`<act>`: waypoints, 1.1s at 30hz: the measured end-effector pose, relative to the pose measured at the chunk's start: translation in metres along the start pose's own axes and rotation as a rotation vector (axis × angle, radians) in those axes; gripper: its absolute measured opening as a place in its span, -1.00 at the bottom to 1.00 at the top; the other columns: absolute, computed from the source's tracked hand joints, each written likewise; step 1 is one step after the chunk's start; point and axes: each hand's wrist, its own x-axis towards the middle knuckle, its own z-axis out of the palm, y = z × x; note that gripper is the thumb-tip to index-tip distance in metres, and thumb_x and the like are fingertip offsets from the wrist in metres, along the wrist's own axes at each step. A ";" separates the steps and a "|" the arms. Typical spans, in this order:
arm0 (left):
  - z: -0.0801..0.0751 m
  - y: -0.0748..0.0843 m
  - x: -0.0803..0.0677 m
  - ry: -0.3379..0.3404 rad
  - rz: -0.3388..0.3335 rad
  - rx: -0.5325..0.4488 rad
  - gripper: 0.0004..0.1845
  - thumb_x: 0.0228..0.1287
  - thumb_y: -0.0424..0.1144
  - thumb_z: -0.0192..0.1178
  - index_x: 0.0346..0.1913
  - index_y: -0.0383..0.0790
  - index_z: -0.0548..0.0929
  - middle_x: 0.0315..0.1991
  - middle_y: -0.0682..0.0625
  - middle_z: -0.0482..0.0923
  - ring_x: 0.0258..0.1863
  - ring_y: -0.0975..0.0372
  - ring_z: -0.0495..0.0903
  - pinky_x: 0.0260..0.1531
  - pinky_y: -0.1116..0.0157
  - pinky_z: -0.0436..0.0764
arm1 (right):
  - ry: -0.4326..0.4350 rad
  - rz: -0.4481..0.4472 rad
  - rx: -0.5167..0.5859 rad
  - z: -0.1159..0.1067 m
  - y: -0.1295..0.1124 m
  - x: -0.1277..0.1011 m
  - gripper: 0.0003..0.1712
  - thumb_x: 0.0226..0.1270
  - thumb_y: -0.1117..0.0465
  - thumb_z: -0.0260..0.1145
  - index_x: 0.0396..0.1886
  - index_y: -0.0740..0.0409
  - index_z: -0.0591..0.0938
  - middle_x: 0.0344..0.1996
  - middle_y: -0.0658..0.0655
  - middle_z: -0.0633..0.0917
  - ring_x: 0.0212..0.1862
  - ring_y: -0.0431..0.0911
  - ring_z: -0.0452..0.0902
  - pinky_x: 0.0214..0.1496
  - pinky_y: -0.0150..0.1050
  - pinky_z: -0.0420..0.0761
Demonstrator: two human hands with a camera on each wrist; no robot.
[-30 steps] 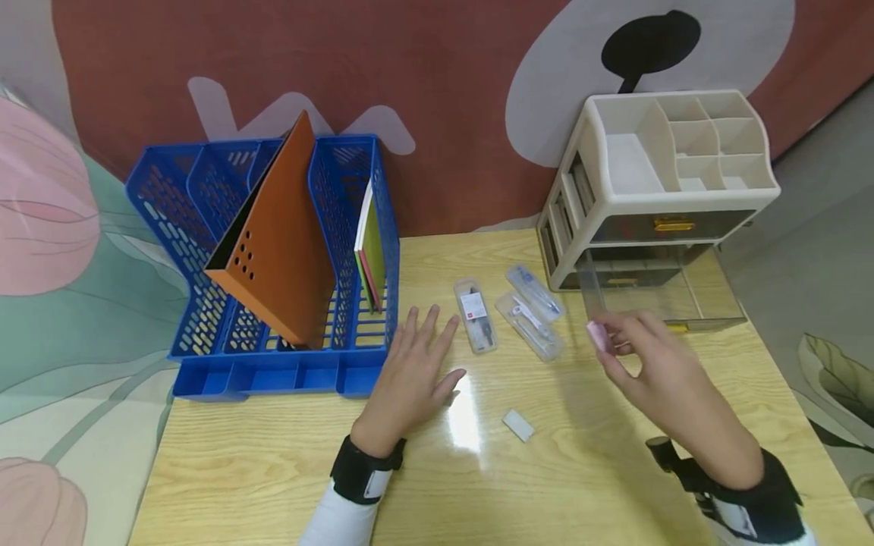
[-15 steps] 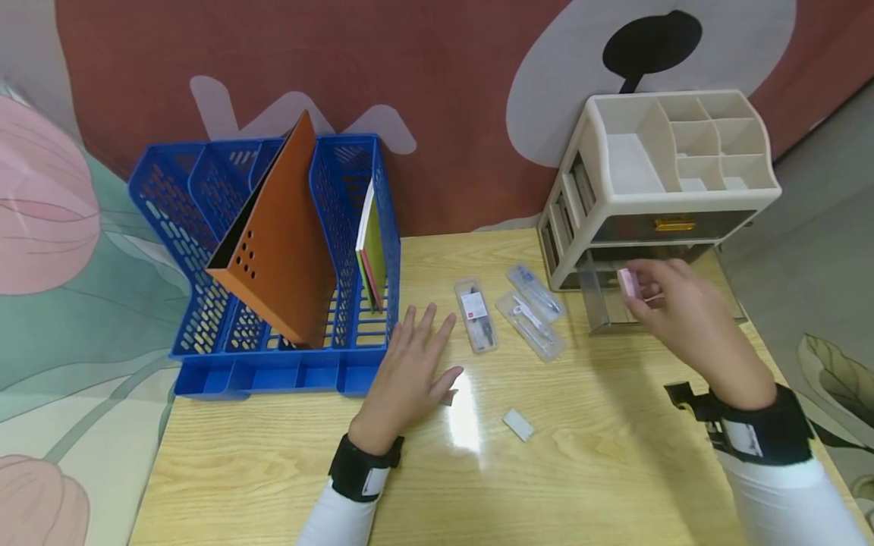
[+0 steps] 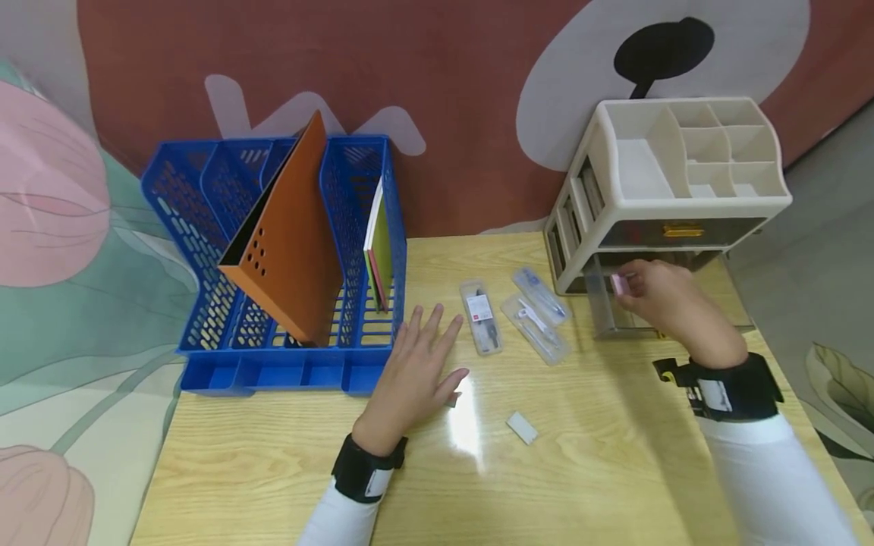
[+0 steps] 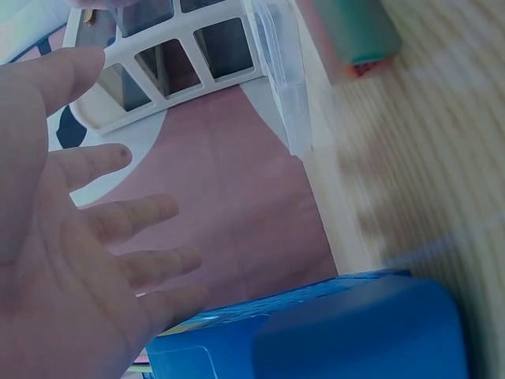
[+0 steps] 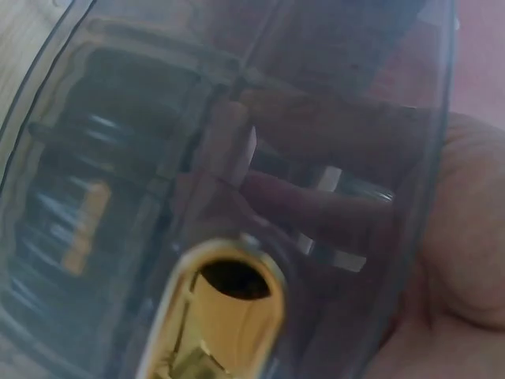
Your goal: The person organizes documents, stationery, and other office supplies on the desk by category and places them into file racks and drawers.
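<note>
My right hand (image 3: 658,299) pinches a small pink eraser (image 3: 620,285) inside the pulled-out clear drawer (image 3: 601,303) of the white desk organizer (image 3: 587,220). Through the drawer front, the right wrist view shows the fingers and the eraser (image 5: 229,146) behind a gold handle (image 5: 229,304). My left hand (image 3: 413,375), fingers straight and spread, is beside the blue file rack (image 3: 273,371); it holds nothing visible. Next to its thumb a small object (image 3: 454,400) partly shows; in the left wrist view a blurred green and pink piece (image 4: 351,35) appears.
Clear plastic cases (image 3: 481,318) lie mid-table, with a white eraser (image 3: 522,428) nearer the front. An orange folder (image 3: 290,243) and thin booklets (image 3: 378,250) stand in the file rack. The organizer's upper drawer (image 3: 683,231) is closed.
My right hand has carried the pink eraser from in front of the drawer, up and back, into it. The left hand has stayed nearly still. The head view has shifted slightly.
</note>
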 end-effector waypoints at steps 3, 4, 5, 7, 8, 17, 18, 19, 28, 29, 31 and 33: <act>0.001 0.001 0.000 -0.003 -0.001 0.002 -0.21 0.47 0.18 0.17 0.62 -0.06 0.23 0.61 -0.26 0.16 0.60 -0.27 0.06 0.47 -0.26 0.26 | 0.008 -0.028 -0.019 0.004 0.002 0.005 -0.53 0.37 0.24 0.32 0.12 0.52 0.57 -0.06 0.52 0.73 0.01 0.43 0.67 0.12 0.36 0.56; 0.001 0.001 0.000 -0.004 -0.001 0.002 -0.21 0.47 0.18 0.17 0.62 -0.05 0.23 0.61 -0.26 0.16 0.60 -0.27 0.06 0.47 -0.27 0.26 | 0.012 -0.038 -0.027 0.005 0.001 0.006 -0.55 0.36 0.24 0.32 0.10 0.52 0.58 -0.07 0.52 0.73 0.00 0.42 0.67 0.10 0.34 0.59; 0.001 0.001 0.000 -0.004 -0.002 0.001 -0.20 0.47 0.18 0.17 0.62 -0.05 0.22 0.61 -0.26 0.16 0.60 -0.27 0.06 0.47 -0.27 0.26 | 0.012 -0.043 -0.027 0.006 0.001 0.008 -0.57 0.36 0.25 0.30 0.08 0.51 0.59 -0.08 0.52 0.74 -0.01 0.41 0.68 0.09 0.32 0.60; 0.001 0.001 0.000 -0.005 -0.002 0.002 -0.20 0.48 0.18 0.17 0.63 -0.05 0.22 0.61 -0.26 0.15 0.60 -0.28 0.07 0.46 -0.27 0.27 | 0.000 -0.043 -0.028 0.007 0.001 0.011 -0.60 0.37 0.26 0.28 0.06 0.51 0.60 -0.12 0.50 0.74 -0.04 0.38 0.69 0.06 0.29 0.62; 0.001 0.001 0.000 -0.005 -0.002 0.004 -0.20 0.48 0.18 0.16 0.63 -0.05 0.22 0.61 -0.26 0.15 0.60 -0.28 0.07 0.46 -0.27 0.27 | -0.006 -0.037 -0.029 0.007 0.000 0.012 -0.61 0.38 0.26 0.26 0.05 0.51 0.61 -0.13 0.49 0.74 -0.06 0.36 0.69 0.04 0.28 0.63; 0.000 0.000 0.000 -0.012 -0.010 -0.002 -0.21 0.48 0.18 0.16 0.63 -0.04 0.21 0.62 -0.25 0.14 0.62 -0.27 0.02 0.49 -0.25 0.23 | -0.063 0.038 -0.011 0.009 -0.002 0.017 -0.60 0.39 0.29 0.28 0.09 0.51 0.58 -0.11 0.48 0.72 -0.07 0.30 0.66 -0.02 0.22 0.65; 0.000 0.000 0.000 -0.013 -0.010 -0.004 -0.21 0.48 0.18 0.16 0.63 -0.04 0.21 0.62 -0.24 0.13 0.62 -0.26 0.02 0.50 -0.25 0.22 | -0.059 0.035 -0.011 0.009 -0.002 0.016 -0.60 0.39 0.29 0.28 0.10 0.51 0.58 -0.10 0.49 0.71 -0.06 0.31 0.66 -0.01 0.23 0.64; 0.000 0.000 -0.001 -0.014 -0.010 -0.003 -0.21 0.48 0.18 0.15 0.63 -0.04 0.21 0.62 -0.24 0.13 0.62 -0.27 0.02 0.49 -0.25 0.23 | -0.049 0.028 -0.012 0.010 -0.002 0.016 -0.59 0.39 0.29 0.27 0.11 0.51 0.58 -0.10 0.49 0.71 -0.06 0.33 0.66 0.00 0.24 0.64; 0.000 -0.001 -0.001 -0.019 -0.007 -0.006 -0.22 0.51 0.19 0.12 0.63 -0.03 0.21 0.62 -0.21 0.16 0.62 -0.20 0.06 0.50 -0.23 0.24 | 0.189 0.015 -0.021 0.010 -0.014 -0.009 -0.53 0.42 0.26 0.31 0.15 0.55 0.51 -0.09 0.61 0.63 -0.05 0.45 0.60 -0.05 0.35 0.60; 0.000 -0.001 -0.001 -0.015 -0.004 -0.007 -0.22 0.51 0.19 0.12 0.63 -0.03 0.21 0.62 -0.21 0.16 0.62 -0.20 0.07 0.49 -0.23 0.24 | 0.227 0.005 -0.020 0.010 -0.016 -0.013 -0.54 0.41 0.28 0.32 0.14 0.56 0.51 -0.12 0.59 0.63 -0.09 0.44 0.60 -0.08 0.33 0.62; 0.000 0.000 -0.001 -0.012 0.001 -0.005 -0.22 0.51 0.19 0.11 0.63 -0.03 0.21 0.62 -0.21 0.16 0.62 -0.20 0.07 0.49 -0.23 0.25 | 0.306 -0.036 -0.021 0.011 -0.020 -0.021 -0.58 0.37 0.34 0.32 0.10 0.57 0.53 -0.20 0.55 0.64 -0.17 0.38 0.61 -0.18 0.29 0.63; -0.001 0.000 -0.001 -0.011 0.002 -0.008 -0.23 0.50 0.19 0.12 0.63 -0.03 0.22 0.61 -0.21 0.17 0.62 -0.20 0.08 0.50 -0.23 0.24 | 0.387 -0.084 -0.035 0.011 -0.025 -0.027 -0.63 0.33 0.39 0.31 0.04 0.58 0.56 -0.28 0.50 0.64 -0.25 0.31 0.60 -0.25 0.25 0.61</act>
